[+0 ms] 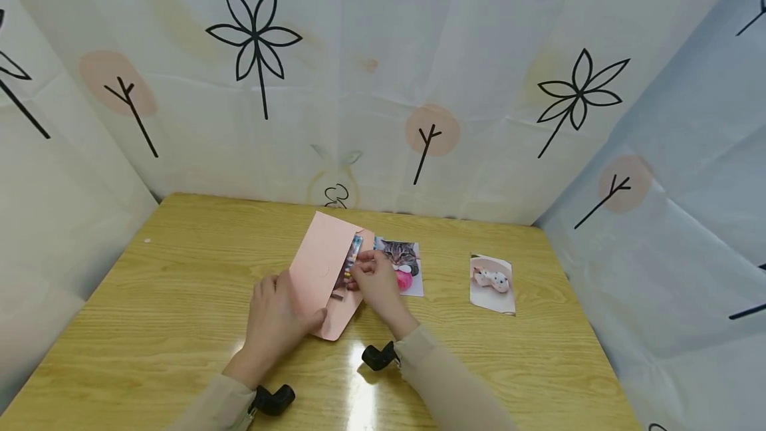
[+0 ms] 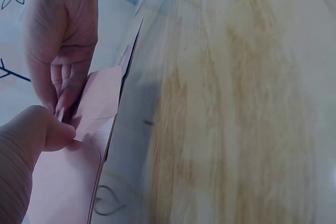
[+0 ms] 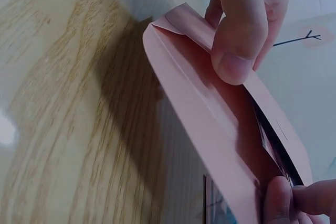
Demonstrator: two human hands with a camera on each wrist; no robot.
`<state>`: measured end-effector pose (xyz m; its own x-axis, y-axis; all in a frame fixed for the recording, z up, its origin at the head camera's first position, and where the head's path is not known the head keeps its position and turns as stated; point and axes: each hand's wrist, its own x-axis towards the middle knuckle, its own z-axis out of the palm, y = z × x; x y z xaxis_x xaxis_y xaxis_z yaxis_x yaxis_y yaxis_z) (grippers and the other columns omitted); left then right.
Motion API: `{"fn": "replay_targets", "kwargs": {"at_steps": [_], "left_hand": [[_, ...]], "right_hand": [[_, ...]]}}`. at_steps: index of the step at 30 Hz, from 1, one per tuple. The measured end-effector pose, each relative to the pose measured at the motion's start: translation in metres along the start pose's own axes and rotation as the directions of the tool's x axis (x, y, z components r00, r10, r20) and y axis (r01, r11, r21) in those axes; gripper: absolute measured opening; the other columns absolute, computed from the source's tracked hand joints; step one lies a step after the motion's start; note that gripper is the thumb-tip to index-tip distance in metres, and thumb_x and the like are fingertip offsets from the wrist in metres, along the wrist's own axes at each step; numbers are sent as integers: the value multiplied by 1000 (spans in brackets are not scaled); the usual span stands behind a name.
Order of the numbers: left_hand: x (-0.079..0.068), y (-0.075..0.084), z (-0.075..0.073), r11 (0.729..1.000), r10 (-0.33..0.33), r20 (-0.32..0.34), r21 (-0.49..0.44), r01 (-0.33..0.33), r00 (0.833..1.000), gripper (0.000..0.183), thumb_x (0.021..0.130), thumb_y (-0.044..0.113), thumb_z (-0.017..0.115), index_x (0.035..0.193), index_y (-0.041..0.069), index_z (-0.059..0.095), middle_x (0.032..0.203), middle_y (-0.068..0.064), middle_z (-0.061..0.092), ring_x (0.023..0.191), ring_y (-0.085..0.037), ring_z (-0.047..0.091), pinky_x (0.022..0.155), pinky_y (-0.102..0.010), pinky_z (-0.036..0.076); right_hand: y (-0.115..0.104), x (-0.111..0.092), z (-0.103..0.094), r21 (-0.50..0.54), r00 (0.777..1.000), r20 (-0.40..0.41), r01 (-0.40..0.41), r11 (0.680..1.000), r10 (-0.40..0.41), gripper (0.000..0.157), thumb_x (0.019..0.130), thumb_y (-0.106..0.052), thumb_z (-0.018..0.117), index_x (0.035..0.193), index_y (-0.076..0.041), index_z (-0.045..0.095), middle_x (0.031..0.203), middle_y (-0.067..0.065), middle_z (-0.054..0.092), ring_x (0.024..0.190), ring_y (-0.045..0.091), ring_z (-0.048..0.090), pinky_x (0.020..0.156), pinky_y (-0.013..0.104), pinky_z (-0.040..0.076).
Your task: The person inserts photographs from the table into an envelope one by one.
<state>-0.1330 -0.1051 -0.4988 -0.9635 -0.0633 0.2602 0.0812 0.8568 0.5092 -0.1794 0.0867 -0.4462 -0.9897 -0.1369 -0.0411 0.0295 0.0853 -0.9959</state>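
Note:
My left hand (image 1: 275, 314) grips a pink paper envelope (image 1: 317, 255), thumb on the near edge of its opening. The envelope is tilted, with its flap side toward the right. Glossy photos (image 1: 354, 251) show in the opening between the front panel and the flap. At that opening, my right hand (image 1: 380, 285) pinches the edge of a photo with thumb and fingertips. In the right wrist view, the left thumb (image 3: 233, 69) presses the envelope's rim and the mouth gapes. The photo's dark edge (image 3: 273, 145) lies inside, most of it hidden.
A cat photo (image 1: 413, 258) with a pink ball lies just right of the envelope, partly behind my right hand. Farther right lies a photo of small white animals (image 1: 492, 283). The wooden table (image 1: 197, 265) meets a patterned cloth backdrop (image 1: 359, 98) at the back.

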Motion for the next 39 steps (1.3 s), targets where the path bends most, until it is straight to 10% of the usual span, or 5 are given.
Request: {"fn": "replay_targets", "kwargs": {"at_steps": [28, 39], "left_hand": [[2, -10, -2, 997, -24, 23, 73, 22, 999, 98, 61, 58, 80, 119, -14, 46, 106, -29, 45, 98, -44, 41, 82, -53, 35], [3, -13, -8, 995, -52, 50, 91, 47, 997, 99, 63, 57, 79, 122, -15, 45, 109, -32, 45, 101, -45, 40, 85, -54, 35]], "right_hand": [[-1, 2, -16, -8, 999, 36, 6, 1000, -6, 36, 93, -7, 62, 121, 11, 51, 98, 30, 64, 84, 47, 64, 74, 53, 53], [23, 7, -62, -278, 995, -77, 35, 960, -58, 60, 83, -50, 71, 125, -10, 57, 99, 5, 65, 86, 33, 62, 69, 43, 53]]}}
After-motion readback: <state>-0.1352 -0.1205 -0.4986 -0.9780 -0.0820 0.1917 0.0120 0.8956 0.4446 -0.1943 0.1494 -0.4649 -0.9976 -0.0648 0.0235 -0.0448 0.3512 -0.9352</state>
